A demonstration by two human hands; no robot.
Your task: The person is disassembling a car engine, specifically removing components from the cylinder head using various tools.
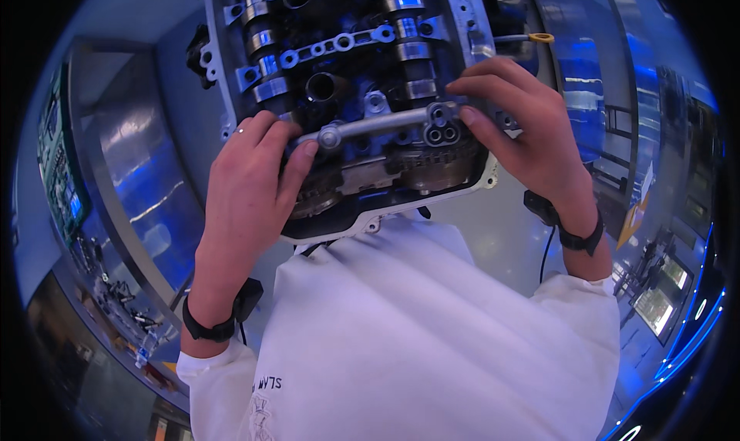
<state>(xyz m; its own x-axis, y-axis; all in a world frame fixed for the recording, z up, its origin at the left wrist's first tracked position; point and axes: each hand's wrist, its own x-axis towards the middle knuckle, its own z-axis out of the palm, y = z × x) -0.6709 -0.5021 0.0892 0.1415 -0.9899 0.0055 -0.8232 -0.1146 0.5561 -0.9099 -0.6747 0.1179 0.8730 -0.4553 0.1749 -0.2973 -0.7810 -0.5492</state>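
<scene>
A silver camshaft bearing cap [378,125], shaped as a bar with a three-holed block at its right end, lies across the near end of an open engine's cylinder head [470,17]. My left hand [250,171] closes thumb and fingers round the cap's left end, which they partly hide. At the other end, my right hand [532,125] grips the block's edge, its thumb against it and fingers curved beyond. Two camshafts, the left [262,40] and the right [412,52], run away from me. Just below the cap are the timing gears and chain [435,171].
A yellow-ringed dipstick [539,38] sticks out at the engine's right side. Metal cabinets [142,156] stand on the left, with a green board [58,167] beyond. A black band with a small box and cable [212,325] sits on each wrist.
</scene>
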